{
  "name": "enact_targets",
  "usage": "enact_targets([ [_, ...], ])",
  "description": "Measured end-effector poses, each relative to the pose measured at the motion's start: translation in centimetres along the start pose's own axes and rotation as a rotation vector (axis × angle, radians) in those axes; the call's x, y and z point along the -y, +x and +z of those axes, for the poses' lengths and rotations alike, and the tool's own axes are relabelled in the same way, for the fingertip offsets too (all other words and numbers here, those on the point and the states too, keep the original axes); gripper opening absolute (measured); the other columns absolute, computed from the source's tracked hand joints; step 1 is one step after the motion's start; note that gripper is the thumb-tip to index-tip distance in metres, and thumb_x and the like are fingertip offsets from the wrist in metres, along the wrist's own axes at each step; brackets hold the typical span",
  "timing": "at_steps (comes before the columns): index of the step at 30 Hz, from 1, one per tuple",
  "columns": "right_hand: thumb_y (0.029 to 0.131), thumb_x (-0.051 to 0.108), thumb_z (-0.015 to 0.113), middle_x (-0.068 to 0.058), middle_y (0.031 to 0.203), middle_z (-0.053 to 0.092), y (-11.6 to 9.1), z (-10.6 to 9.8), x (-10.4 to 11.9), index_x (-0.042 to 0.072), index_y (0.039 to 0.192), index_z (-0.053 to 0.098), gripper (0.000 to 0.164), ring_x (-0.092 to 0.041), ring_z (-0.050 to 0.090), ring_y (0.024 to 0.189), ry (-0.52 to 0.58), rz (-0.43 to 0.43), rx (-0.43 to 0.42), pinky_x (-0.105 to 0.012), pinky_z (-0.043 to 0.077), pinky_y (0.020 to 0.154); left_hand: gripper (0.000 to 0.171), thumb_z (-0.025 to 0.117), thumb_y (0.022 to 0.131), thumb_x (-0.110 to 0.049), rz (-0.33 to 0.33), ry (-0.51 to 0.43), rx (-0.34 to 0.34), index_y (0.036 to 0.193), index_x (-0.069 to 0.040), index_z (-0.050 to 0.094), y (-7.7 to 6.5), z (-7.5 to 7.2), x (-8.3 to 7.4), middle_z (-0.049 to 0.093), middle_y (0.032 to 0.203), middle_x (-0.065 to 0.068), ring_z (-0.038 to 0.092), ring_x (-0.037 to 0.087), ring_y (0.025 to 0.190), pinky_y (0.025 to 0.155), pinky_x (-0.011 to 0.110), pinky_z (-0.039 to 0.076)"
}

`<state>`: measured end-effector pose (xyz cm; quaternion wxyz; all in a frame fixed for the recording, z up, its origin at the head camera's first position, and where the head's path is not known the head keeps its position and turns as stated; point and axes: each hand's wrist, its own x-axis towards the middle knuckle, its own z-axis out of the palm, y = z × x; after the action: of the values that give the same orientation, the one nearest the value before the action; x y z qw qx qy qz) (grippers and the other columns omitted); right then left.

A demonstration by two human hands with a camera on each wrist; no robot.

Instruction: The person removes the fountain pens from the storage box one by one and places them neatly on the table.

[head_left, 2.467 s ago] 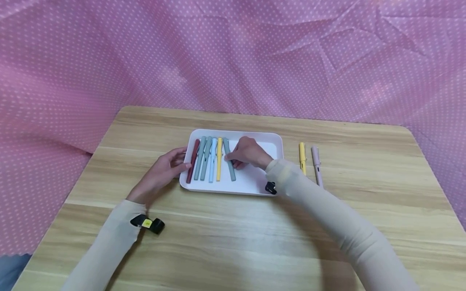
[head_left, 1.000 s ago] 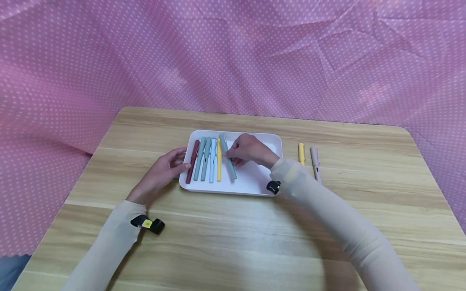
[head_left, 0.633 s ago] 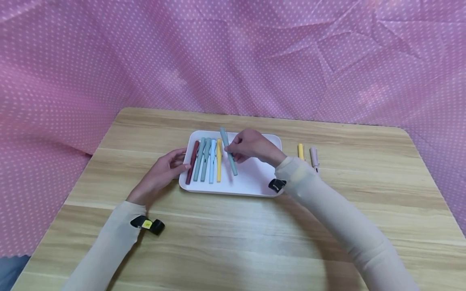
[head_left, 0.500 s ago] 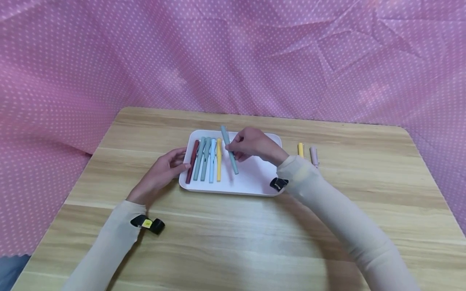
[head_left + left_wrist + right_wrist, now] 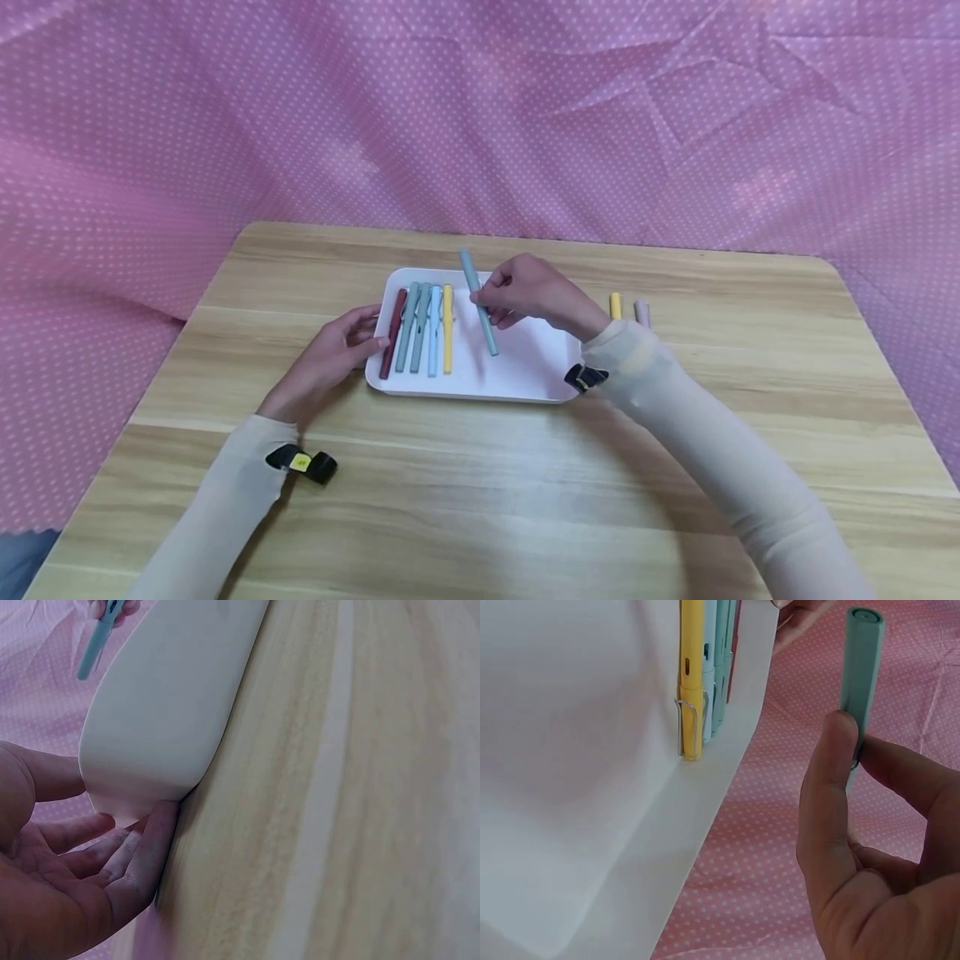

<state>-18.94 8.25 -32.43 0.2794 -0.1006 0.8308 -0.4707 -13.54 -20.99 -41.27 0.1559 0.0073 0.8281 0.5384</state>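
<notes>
My right hand (image 5: 536,292) pinches a grey-green pen (image 5: 488,331) between thumb and fingers, raised over the white tray (image 5: 525,371). In the right wrist view one end of that pen (image 5: 862,664) points up, clear of the fingers. My left hand (image 5: 333,350) grips the tray's left end, thumb over the rim and fingers against the outer wall, as the left wrist view shows. Lying side by side in the tray's left half are a dark red pen (image 5: 393,335), two grey-green pens (image 5: 407,327), a light blue pen (image 5: 434,333) and a yellow pen (image 5: 447,329).
Right of the tray, another yellow pen (image 5: 616,306) and a pale purple pen (image 5: 642,313) lie on the wooden table (image 5: 450,500), partly hidden behind my right sleeve. A pink dotted cloth (image 5: 480,125) hangs behind the table.
The right hand has lifted the grey-green pen off the tray floor and carried it up and slightly right. The left hand has kept its hold on the tray's left end.
</notes>
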Motion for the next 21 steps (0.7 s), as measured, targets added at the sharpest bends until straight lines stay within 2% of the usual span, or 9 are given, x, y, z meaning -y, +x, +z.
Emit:
enact_targets([
  [9, 0.089, 0.021, 0.067, -0.014, 0.087, 0.067, -0.9, -0.6, -0.4, 0.0, 0.092, 0.063, 0.021, -0.024, 0.065, 0.074, -0.006, -0.002, -0.021, -0.035, 0.058, 0.069, 0.063, 0.06, 0.094, -0.024, -0.036, 0.014, -0.011, 0.149, -0.014, 0.029, -0.2, 0.0, -0.1, 0.048, 0.134, 0.01, 0.045, 0.026, 0.123, 0.104, 0.042, 0.038],
  [15, 0.089, 0.021, 0.067, -0.014, 0.087, 0.066, -1.3, -0.8, -0.8, 0.001, 0.092, 0.064, 0.02, -0.024, 0.065, 0.074, -0.013, 0.022, -0.034, -0.038, 0.058, 0.072, 0.064, 0.061, 0.094, -0.025, -0.035, 0.02, -0.017, 0.148, -0.015, 0.03, -0.1, 0.0, -0.1, 0.048, 0.135, 0.01, 0.045, 0.026, 0.123, 0.104, 0.042, 0.038],
  [21, 0.09, 0.021, 0.066, -0.015, 0.088, 0.066, -1.9, -1.6, -1.3, 0.0, 0.094, 0.064, 0.022, -0.024, 0.065, 0.075, 0.013, -0.023, -0.047, -0.036, 0.058, 0.07, 0.064, 0.061, 0.094, -0.024, -0.03, 0.022, -0.02, 0.148, -0.014, 0.03, -0.2, 0.0, -0.2, 0.049, 0.134, 0.01, 0.046, 0.026, 0.123, 0.104, 0.042, 0.038],
])
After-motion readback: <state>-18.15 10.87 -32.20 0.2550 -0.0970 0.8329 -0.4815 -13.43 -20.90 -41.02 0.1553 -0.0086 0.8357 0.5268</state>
